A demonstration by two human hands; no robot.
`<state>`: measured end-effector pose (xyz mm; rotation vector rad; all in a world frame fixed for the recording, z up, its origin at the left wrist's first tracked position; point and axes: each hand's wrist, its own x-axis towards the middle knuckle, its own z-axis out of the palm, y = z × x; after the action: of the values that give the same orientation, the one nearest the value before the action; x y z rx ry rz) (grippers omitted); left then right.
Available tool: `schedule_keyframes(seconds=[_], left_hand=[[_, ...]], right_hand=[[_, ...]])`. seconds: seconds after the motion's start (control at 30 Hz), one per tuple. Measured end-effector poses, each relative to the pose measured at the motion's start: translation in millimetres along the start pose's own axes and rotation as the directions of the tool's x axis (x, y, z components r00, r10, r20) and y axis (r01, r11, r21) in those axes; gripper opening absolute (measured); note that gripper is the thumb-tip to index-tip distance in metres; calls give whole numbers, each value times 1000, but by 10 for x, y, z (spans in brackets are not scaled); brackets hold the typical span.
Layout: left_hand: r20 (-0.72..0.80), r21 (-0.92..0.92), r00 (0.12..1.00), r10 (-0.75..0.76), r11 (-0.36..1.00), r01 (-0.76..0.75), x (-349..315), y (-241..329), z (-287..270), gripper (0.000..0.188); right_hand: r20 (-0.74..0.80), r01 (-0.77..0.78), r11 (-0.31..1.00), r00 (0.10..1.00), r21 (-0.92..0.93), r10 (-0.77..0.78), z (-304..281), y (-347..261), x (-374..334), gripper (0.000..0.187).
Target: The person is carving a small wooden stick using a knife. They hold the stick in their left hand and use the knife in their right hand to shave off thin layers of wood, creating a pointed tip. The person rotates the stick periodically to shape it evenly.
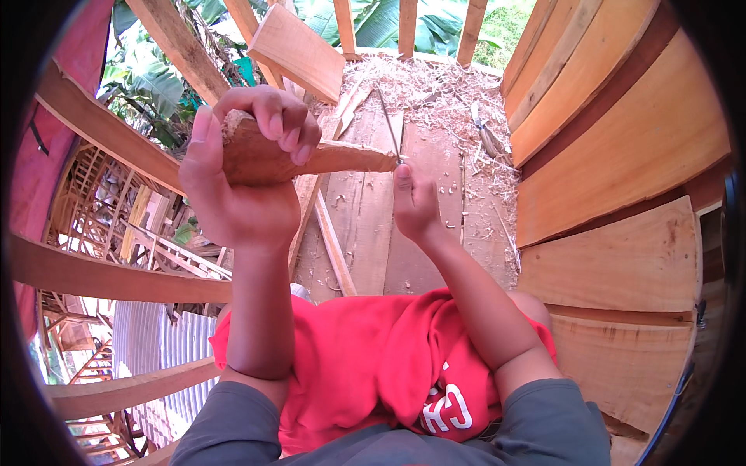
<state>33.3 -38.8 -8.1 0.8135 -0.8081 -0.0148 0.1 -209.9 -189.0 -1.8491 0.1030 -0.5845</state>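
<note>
A carved piece of wood (pixel 342 158), thick and rough at one end and tapering to a thin end, is held up in front of me. Wrapped around its thick end is my left hand (pixel 249 167), fingers curled over the top. My right hand (pixel 416 200) is closed at the narrow tip, thumb pointing up. From that hand a thin, dark metal tool (pixel 388 120) sticks up and away; its grip is hidden by my fingers, so its exact kind is unclear. The tool touches or nearly touches the wood's tip.
Pale shavings (pixel 435 85) cover the far plank floor (pixel 423 252). A dark-handled bladed tool (pixel 487 138) lies among them. A board (pixel 299 48) leans at the far rails. Plank walls (pixel 614 182) stand right, wooden rails (pixel 124 279) left. Red cloth (pixel 365 342) covers my lap.
</note>
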Motion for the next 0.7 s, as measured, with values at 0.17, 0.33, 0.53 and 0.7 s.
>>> schedule_keyframes(seconds=[0.17,0.33,0.53,0.7], left_hand=[[-87,-1,996,-6,1000,5,-5,-9,3,42],[-84,-25,996,-14,1000,11,-18,-38,40,42],[-46,-1,999,-12,1000,12,-18,-6,-15,41],[-39,17,999,-3,1000,4,2,9,-74,42]], right_hand=[[74,-170,985,982,-41,172,35,-2,24,48],[43,-187,978,981,-95,192,110,345,14,45],[40,-76,997,996,-12,76,43,-17,-5,38],[89,-148,988,985,39,144,59,63,65,37]])
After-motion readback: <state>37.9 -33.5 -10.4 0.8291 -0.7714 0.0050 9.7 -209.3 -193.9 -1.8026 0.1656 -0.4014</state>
